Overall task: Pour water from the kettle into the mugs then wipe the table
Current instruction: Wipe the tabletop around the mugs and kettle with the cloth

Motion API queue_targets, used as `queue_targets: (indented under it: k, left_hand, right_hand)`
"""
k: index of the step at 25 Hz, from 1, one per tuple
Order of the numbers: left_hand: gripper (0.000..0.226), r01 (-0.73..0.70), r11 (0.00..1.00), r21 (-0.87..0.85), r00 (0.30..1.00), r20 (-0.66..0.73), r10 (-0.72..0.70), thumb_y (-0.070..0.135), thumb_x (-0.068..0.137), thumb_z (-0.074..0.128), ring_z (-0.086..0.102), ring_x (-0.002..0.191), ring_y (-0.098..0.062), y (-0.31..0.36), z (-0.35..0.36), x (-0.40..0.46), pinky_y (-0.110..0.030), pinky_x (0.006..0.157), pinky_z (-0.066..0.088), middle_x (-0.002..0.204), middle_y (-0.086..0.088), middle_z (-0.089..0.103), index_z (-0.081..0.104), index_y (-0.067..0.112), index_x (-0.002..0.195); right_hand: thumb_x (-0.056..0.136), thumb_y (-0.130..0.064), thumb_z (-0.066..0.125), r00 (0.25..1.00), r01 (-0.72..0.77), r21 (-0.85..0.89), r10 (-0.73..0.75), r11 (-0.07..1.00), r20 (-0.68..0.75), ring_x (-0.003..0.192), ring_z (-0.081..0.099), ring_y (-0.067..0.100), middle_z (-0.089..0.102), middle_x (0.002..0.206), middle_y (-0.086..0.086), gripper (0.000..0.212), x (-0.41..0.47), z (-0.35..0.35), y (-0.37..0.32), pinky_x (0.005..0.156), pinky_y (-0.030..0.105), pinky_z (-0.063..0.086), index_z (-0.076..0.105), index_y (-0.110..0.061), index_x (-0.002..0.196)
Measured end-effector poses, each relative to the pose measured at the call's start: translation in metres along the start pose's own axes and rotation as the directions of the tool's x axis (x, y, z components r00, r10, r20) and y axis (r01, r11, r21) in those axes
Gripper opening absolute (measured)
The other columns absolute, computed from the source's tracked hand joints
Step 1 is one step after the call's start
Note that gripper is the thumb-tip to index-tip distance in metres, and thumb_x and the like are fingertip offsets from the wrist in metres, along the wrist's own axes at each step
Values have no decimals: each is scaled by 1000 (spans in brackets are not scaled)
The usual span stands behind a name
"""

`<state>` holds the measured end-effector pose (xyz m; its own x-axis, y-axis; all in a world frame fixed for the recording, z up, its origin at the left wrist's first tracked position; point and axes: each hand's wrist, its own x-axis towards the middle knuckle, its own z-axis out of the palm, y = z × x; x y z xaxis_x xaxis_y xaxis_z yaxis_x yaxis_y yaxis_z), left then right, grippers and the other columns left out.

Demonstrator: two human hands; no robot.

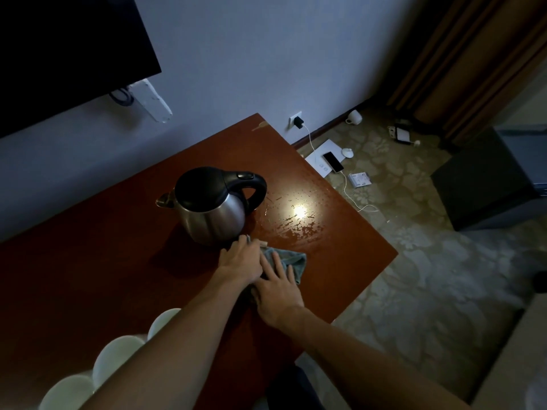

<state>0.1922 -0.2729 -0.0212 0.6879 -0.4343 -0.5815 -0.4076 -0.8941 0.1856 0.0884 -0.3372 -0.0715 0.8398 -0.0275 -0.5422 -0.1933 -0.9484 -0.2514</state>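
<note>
Head view shows both of your hands on a blue-grey cloth (291, 263) lying on the reddish-brown desk (118, 261), just in front of the kettle (211, 204). Your left hand (241, 258) lies palm down on the cloth's left part, its fingertips close to the kettle's base; how its fingers hold the fabric you cannot tell from here. Your right hand (276, 288) presses flat on the cloth with fingers straight and spread, just beside the left hand and touching it at the wrist side. The kettle stands upright, steel body with black lid and handle, spout pointing left. Wet streaks and droplets (296, 223) glisten on the desk to the right of the kettle, beyond the cloth. Three white mugs (118, 359) stand in a row at the desk's near left edge, partly hidden by your left forearm. A phone (333, 162) on a cable lies on the carpet past the desk.
</note>
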Motion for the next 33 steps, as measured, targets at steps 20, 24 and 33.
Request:
queue_targets:
  k: [20, 24, 33]
  left_hand:
    - [66, -13, 1000, -28, 994, -105, 10, 13, 94, 52, 31, 139, -28, 6, 8, 22, -48, 108, 35, 155, -5, 28, 23, 17, 153]
    - [64, 17, 1000, 16, 1000, -18, -17, 12, 94, 52, 30, 140, -28, 14, 1, 11, -49, 108, 32, 155, -5, 28, 25, 16, 152]
    - [64, -15, 1000, 22, 998, 56, 14, 11, 93, 54, 31, 140, -29, 26, -23, -14, -50, 111, 28, 154, -6, 30, 28, 16, 151]
  right_hand:
    - [106, -50, 21, 973, -136, 108, 153, 985, -174, 153, -15, 31, -12, 168, 1, 54, 133, -108, 98, 120, 61, 2, 3, -48, 157]
    - [105, -53, 24, 976, -146, 114, 162, 983, -145, 153, -16, 31, -12, 168, 1, 57, 103, -93, 113, 120, 61, 2, 1, -48, 156]
    - [104, -54, 23, 923, -365, 155, 379, 918, -69, 153, -14, 33, -15, 167, 4, 61, -17, -43, 161, 120, 62, 4, -6, -46, 157]
